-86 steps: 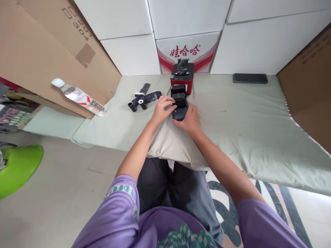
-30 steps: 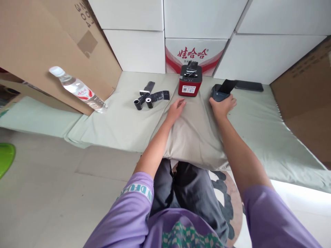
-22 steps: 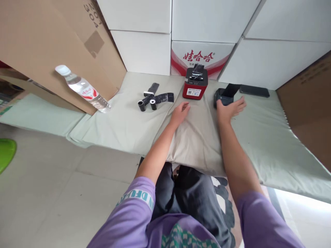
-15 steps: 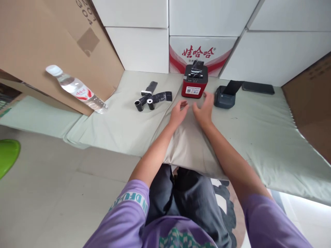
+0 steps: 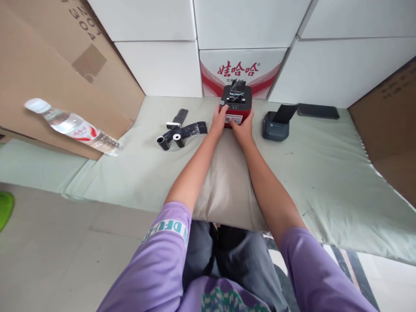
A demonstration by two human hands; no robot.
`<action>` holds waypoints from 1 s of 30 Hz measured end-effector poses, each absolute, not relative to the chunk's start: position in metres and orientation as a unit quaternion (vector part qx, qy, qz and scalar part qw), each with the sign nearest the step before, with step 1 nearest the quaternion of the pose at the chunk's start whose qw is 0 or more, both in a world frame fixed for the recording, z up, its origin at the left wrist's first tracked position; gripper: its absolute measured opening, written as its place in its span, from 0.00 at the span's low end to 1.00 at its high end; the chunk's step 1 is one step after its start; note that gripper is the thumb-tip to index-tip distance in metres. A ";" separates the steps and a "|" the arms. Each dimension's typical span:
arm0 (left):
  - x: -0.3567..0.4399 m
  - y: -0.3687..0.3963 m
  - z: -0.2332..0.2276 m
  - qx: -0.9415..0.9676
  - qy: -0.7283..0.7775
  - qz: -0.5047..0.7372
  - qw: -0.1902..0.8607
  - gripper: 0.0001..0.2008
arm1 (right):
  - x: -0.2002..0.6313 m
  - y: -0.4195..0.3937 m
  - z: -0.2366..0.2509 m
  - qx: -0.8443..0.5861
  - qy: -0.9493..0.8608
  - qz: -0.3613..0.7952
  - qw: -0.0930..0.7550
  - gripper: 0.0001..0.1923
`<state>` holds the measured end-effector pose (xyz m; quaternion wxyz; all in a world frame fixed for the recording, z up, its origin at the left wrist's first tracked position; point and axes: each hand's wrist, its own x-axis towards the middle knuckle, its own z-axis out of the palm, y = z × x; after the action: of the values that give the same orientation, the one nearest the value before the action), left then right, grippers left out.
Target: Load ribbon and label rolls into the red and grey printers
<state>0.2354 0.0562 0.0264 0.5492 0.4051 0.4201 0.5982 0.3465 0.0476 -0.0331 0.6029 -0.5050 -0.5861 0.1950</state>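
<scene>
A small red printer (image 5: 238, 100) with a black top stands on the pale green mat (image 5: 325, 164), at the far end of a beige pillow (image 5: 224, 190). My left hand (image 5: 218, 120) grips its left front corner. My right hand (image 5: 242, 126) holds its front face from below. To the right sits a dark grey printer (image 5: 275, 128) with its lid tilted open, untouched. Two black rolls with a strip of black ribbon (image 5: 182, 132) lie to the left of my left hand.
A water bottle (image 5: 73, 127) leans against a cardboard sheet (image 5: 48, 69) at the left. White boxes, one with red print (image 5: 238, 69), form the back wall. A black phone (image 5: 317, 111) lies at the back right beside brown cardboard (image 5: 386, 117).
My right hand set the grey printer down at the right and let go. Both hands then moved forward onto the red printer and took hold of it.
</scene>
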 end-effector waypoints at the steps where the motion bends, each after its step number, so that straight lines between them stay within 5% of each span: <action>1: 0.236 0.055 0.027 0.409 0.435 0.588 0.546 0.08 | 0.345 0.044 -0.032 -0.520 -0.572 0.202 0.601 0.49; 7: 0.211 -0.011 0.038 0.489 0.455 0.560 0.489 0.07 | 0.347 -0.035 -0.013 -0.557 -0.566 0.185 0.578 0.45; 16: 0.184 -0.178 0.030 0.547 0.453 0.524 0.469 0.25 | 0.352 -0.198 0.015 -0.596 -0.594 0.219 0.494 0.43; 25: 0.176 -0.181 0.020 0.530 0.463 0.522 0.482 0.25 | 0.345 -0.209 -0.007 -0.575 -0.557 0.244 0.547 0.44; 30: 0.156 -0.126 0.021 0.516 0.429 0.488 0.558 0.32 | 0.371 -0.170 -0.010 -0.508 -0.510 0.307 0.622 0.25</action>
<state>0.1557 -0.1256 0.0207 0.5578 0.5163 0.4292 0.4879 0.3713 -0.1702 -0.0101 0.6223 -0.5082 -0.5098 0.3075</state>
